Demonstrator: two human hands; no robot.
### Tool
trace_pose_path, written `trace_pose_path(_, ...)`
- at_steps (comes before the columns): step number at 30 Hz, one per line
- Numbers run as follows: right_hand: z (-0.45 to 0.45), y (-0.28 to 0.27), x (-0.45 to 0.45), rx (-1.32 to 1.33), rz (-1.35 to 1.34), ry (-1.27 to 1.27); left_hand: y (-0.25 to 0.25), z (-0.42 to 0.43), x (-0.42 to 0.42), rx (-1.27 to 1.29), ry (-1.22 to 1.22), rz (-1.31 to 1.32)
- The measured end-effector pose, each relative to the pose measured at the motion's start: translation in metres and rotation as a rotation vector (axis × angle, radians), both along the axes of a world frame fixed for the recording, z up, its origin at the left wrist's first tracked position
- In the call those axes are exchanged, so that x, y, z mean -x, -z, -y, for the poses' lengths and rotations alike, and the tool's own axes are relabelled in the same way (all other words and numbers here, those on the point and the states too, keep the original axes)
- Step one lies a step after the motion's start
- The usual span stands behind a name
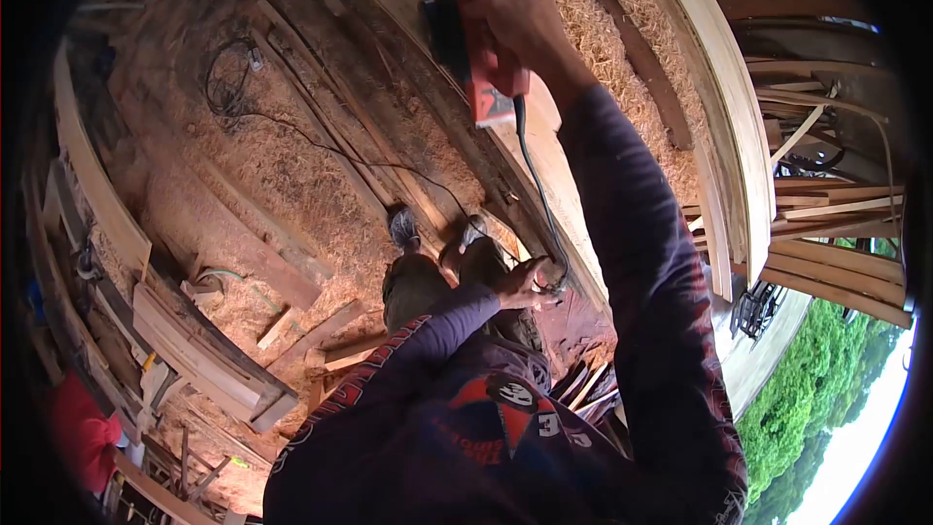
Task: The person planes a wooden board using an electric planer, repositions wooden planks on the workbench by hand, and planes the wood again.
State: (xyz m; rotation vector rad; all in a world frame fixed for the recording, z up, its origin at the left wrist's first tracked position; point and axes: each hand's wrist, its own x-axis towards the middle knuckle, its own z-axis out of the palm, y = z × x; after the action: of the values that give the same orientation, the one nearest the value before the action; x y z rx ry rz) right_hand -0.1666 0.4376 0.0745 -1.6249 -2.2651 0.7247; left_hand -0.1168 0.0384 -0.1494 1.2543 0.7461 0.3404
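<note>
My right hand [533, 21] is wrapped round the handle of a red and black electric planer [478, 49]. The planer rests on a long pale plank [544, 151], out at the far end of my stretched arm. From its rear a dark power cord [536, 170] runs back along the plank towards my body. Down by my waist, my left hand [523, 285] has its fingers curled on a loop of that cord, beside the plank's edge. Another length of the cord crosses the floor on the left.
Wood shavings [622, 68] lie thick beside the plank and over the floor. Long boards [330, 107] stretch along the ground near my feet. More planks [209, 345] are at left, and stacked timber [836, 224] at right. Someone in a red shirt [83, 428] is at lower left.
</note>
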Motion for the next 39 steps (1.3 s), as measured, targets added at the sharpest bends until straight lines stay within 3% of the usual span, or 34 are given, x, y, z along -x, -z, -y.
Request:
trace_pose_path(1,-0.025,0.002,0.009,0.091,-0.037,0.054,0.001,0.004,-0.007,0.025,-0.054,0.04)
trace_pose_path(2,-0.046,0.003,0.018,0.205,-0.098,0.107,0.026,0.025,-0.025,-0.109,-0.172,0.033)
trace_pose_path(4,-0.089,0.039,0.028,-0.011,-0.673,-0.078,0.015,0.018,-0.02,-0.241,-0.416,0.056)
trace_pose_path(5,-0.079,0.007,0.037,0.25,-0.585,0.159,-0.011,-0.007,0.001,-0.033,-0.316,0.029)
trace_pose_path(6,-0.082,0.004,0.036,0.141,-0.462,0.085,-0.011,0.0,0.009,0.002,-0.295,-0.005)
trace_pose_path(9,-0.06,0.001,0.017,0.069,-0.58,-0.029,0.002,0.024,0.046,0.31,-0.284,-0.112)
trace_pose_path(11,-0.021,-0.013,-0.022,0.241,-0.256,-0.118,-0.039,0.03,0.111,0.066,-0.44,-0.349)
trace_pose_path(12,0.019,-0.03,-0.036,0.18,-0.36,-0.15,-0.048,0.039,0.14,-0.017,-0.515,-0.492)
trace_pose_path(13,0.037,-0.022,-0.062,0.274,-0.234,-0.069,-0.056,0.049,0.17,-0.084,-0.588,-0.636)
trace_pose_path(14,0.071,-0.036,-0.088,0.123,-0.172,-0.269,-0.022,0.076,0.199,-0.363,-0.686,-0.799)
trace_pose_path(17,0.165,-0.046,-0.167,-0.383,-0.062,-0.611,-0.101,0.069,0.227,-0.573,-0.761,-0.953)
trace_pose_path(18,0.199,-0.045,-0.196,-0.497,-0.025,-0.657,-0.139,0.06,0.218,-0.715,-0.743,-0.88)
trace_pose_path(20,0.267,-0.047,-0.252,-0.274,-0.053,-0.528,-0.181,0.051,0.189,-0.851,-0.623,-0.772)
trace_pose_path(24,0.391,-0.069,-0.338,0.433,-0.2,0.17,-0.22,0.046,0.112,-0.871,-0.305,-0.672)
trace_pose_path(27,0.45,-0.05,-0.401,-0.016,0.005,-0.233,-0.208,0.049,0.08,-0.837,-0.225,-0.665)
trace_pose_path(30,0.455,-0.06,-0.409,-0.031,0.07,-0.267,-0.206,0.046,0.073,-0.799,-0.166,-0.671)
trace_pose_path(32,0.447,-0.058,-0.397,0.062,-0.072,-0.075,-0.199,0.047,0.067,-0.742,-0.159,-0.684)
trace_pose_path(33,0.431,-0.061,-0.394,-0.073,0.022,-0.27,-0.199,0.045,0.071,-0.736,-0.137,-0.681)
trace_pose_path(39,0.315,-0.062,-0.321,-0.065,-0.123,-0.308,-0.2,-0.011,0.124,-0.673,-0.073,-0.778)
